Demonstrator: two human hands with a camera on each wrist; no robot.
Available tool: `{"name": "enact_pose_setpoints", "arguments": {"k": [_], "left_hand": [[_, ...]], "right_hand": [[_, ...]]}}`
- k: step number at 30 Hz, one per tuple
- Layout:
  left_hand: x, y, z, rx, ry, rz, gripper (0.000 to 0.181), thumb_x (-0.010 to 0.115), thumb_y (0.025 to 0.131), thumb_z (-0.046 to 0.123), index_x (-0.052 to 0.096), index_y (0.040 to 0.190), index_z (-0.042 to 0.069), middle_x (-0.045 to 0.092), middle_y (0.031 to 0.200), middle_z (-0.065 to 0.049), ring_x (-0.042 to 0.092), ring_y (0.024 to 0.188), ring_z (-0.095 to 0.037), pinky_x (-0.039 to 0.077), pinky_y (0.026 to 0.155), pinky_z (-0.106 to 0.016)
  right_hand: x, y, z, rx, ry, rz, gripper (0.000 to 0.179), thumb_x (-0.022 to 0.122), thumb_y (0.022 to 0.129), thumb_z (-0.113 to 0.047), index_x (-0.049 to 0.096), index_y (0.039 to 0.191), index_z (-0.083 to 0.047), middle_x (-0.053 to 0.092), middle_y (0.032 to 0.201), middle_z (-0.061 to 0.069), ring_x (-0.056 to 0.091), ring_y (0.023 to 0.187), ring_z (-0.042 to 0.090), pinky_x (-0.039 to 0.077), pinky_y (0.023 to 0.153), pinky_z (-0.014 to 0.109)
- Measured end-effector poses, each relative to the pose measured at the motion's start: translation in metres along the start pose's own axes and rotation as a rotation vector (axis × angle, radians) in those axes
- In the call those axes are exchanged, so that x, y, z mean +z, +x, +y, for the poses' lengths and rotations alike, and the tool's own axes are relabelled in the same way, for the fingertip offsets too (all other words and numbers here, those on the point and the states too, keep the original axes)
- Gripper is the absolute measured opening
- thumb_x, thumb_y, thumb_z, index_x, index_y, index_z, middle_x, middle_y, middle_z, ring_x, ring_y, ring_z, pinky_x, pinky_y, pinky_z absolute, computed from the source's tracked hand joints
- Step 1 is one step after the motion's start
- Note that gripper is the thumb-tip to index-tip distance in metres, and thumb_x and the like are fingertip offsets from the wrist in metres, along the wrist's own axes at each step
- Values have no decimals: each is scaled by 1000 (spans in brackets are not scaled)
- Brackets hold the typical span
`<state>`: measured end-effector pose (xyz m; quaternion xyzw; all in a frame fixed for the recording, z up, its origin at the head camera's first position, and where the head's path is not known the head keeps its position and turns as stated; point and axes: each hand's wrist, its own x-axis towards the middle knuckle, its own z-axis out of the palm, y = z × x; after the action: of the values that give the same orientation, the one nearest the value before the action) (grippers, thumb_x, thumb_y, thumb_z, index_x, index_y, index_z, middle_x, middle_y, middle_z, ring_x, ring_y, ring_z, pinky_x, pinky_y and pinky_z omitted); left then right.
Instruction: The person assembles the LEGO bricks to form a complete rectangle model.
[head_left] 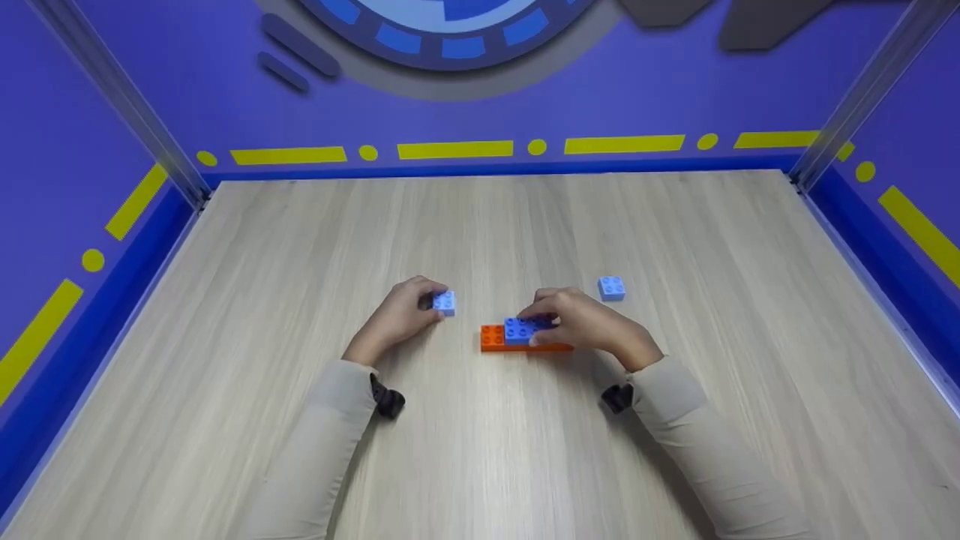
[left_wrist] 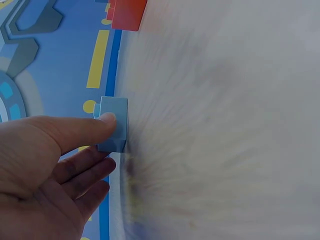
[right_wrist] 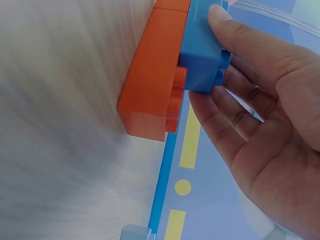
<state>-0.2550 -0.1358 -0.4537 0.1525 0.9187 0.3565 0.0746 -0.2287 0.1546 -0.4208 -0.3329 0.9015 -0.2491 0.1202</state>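
My left hand (head_left: pixel 400 317) pinches a small light blue toy brick (head_left: pixel 445 303) between thumb and fingers, left of the orange base. In the left wrist view, the thumb lies flat on the side of this light blue brick (left_wrist: pixel 114 125). My right hand (head_left: pixel 589 319) grips a longer blue brick (head_left: pixel 517 331), thumb on its near side and fingers behind. The blue brick sits on top of an orange brick row (head_left: pixel 492 339), whose studs show at both ends. A seam crosses the orange side (right_wrist: pixel 155 65) in the right wrist view.
A second light blue brick (head_left: pixel 611 288) stands behind and to the right of the right hand. All the bricks are on a wood-grain table (head_left: pixel 480 450), enclosed by blue panels (head_left: pixel 480 120) with yellow marks at the back and sides.
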Motion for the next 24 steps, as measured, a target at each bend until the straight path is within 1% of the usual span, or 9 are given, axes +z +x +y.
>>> {"name": "enact_pose_setpoints", "arguments": {"k": [3, 10, 16, 22, 24], "left_hand": [[0, 0, 0, -3, -4, 1, 39, 68, 87, 6, 61, 125, 0, 60, 125, -15, 55, 121, -29, 41, 107, -41], [1, -2, 2, 17, -12, 7, 38, 68, 86, 5, 62, 124, 0, 61, 123, -15, 56, 119, -29, 42, 105, -42], [0, -5, 4, -1, -43, -6, 36, 66, 88, 5, 62, 124, 1, 60, 124, -14, 56, 119, -28, 45, 103, -42], [1, -7, 8, 1, -45, 5, 35, 66, 88, 5, 63, 123, 2, 61, 121, -13, 58, 117, -28, 47, 101, -41], [1, -7, 9, 5, -48, 7, 35, 67, 88, 5, 63, 122, 2, 61, 120, -13, 59, 116, -28, 47, 101, -41]], "right_hand": [[1, 0, 1, -7, 0, 4, 35, 73, 84, -13, 69, 118, -7, 64, 106, 5, 58, 95, 17, 52, 85, 35], [2, 0, 2, -11, 1, 10, 35, 73, 84, -13, 69, 119, -7, 64, 106, 5, 58, 96, 17, 52, 86, 36], [2, 0, 1, -11, -2, 11, 34, 74, 84, -13, 69, 117, -7, 64, 103, 5, 57, 91, 16, 53, 83, 35], [2, 0, 0, -5, -18, 9, 34, 73, 84, -13, 69, 118, -7, 64, 104, 4, 59, 95, 17, 54, 86, 35], [1, 0, 0, -2, -18, 10, 34, 73, 84, -13, 69, 118, -7, 64, 104, 4, 58, 94, 17, 53, 85, 35]]}}
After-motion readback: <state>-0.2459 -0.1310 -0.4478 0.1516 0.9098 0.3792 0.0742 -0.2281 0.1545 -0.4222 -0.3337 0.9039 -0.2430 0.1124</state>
